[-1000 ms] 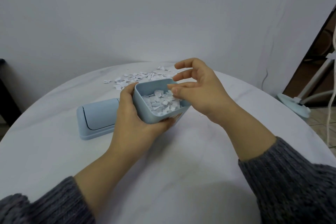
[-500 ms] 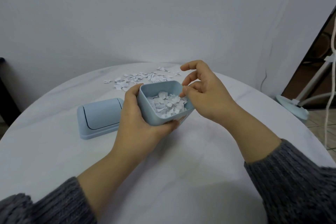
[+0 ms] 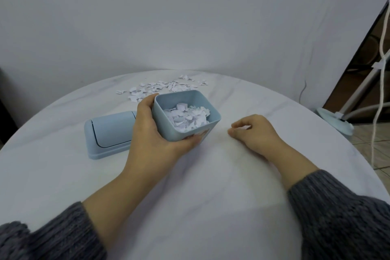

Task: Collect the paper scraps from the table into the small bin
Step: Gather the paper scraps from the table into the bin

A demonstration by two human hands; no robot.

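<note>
My left hand (image 3: 147, 133) grips the small light-blue bin (image 3: 168, 124) from its left side and underneath, holding it tilted just above the table. White paper scraps (image 3: 187, 118) fill much of the bin. A loose scatter of paper scraps (image 3: 160, 88) lies on the table behind the bin. My right hand (image 3: 255, 133) rests on the table to the right of the bin with its fingers curled, thumb and forefinger tips close together. No scrap shows clearly between them.
The bin's light-blue lid (image 3: 109, 133) lies flat on the round white table (image 3: 211, 186), left of my left hand. A lamp base (image 3: 335, 120) and a hanging cord (image 3: 379, 91) stand on the floor past the table's right edge. A wall is behind.
My right hand has left the bin's rim and dropped to the table on the right, fingers curling in. The left hand still holds the bin, shifted slightly.
</note>
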